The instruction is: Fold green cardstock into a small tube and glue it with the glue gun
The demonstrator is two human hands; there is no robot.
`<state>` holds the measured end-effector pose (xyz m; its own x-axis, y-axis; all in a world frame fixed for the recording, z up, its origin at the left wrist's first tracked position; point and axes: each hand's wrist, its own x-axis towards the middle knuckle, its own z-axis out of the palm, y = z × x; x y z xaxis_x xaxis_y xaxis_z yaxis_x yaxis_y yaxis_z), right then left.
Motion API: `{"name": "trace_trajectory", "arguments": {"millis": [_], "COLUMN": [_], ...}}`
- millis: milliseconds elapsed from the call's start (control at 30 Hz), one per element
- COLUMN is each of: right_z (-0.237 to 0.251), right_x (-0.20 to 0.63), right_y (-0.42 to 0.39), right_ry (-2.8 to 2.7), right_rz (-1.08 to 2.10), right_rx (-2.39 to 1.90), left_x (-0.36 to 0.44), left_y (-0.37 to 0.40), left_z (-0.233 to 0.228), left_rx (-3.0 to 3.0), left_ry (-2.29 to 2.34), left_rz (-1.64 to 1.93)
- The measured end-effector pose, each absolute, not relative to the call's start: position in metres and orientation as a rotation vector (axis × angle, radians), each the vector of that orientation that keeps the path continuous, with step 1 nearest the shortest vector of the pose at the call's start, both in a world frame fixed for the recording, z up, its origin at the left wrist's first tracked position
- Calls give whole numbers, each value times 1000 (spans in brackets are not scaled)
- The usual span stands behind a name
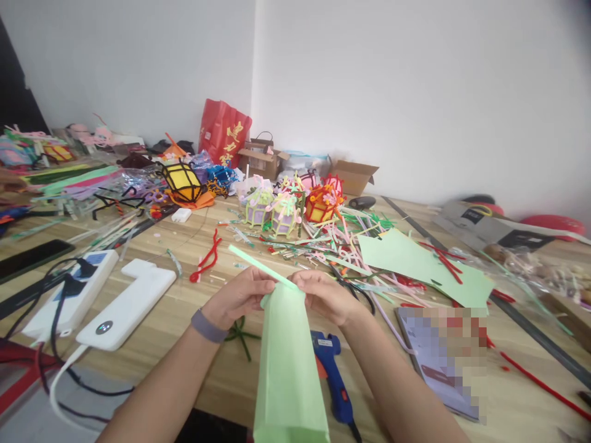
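A folded sheet of light green paper stretches from the near edge of the view up to both hands. Along its far end lies a narrow green strip, sticking out to the upper left; whether it joins the sheet I cannot tell. My left hand, with a purple band at the wrist, pinches the left corner of that far end. Thumb and fingers of my right hand are closed on the right corner. A blue glue gun lies beside the paper, partly under my right forearm. Behind that hand are black-handled scissors.
A white power strip and power bank with cables lie left. Right are a phone and green card. Pipe-cleaner lanterns, scraps, a red bag and cardboard boxes crowd the back.
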<state>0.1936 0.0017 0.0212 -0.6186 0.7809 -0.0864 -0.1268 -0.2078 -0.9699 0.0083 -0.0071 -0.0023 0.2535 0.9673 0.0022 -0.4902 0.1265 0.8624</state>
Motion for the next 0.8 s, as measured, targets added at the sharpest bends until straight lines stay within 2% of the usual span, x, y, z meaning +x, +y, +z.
{"name": "trace_trajectory", "arguments": {"millis": [133,300,433,633,800], "right_z": [22,25,23,25,38], "right_x": [195,192,188,196,215], "right_y": [1,0,3,14,17], "right_ry": [-1471,-1443,-1370,-1568,-1675], "right_rz": [1859,1878,1756,1028,623], "right_rx": [-811,-799,-804,-972,-1069], "left_x": [6,6,9,13,14], "left_y": [-8,-4,-1,0,3], "left_z": [1,-2,-1,1,-3], "left_rx": [943,973,959,912,928], "left_ry": [568,551,574,643,699], "left_rz": [927,920,944,1053,1152]}}
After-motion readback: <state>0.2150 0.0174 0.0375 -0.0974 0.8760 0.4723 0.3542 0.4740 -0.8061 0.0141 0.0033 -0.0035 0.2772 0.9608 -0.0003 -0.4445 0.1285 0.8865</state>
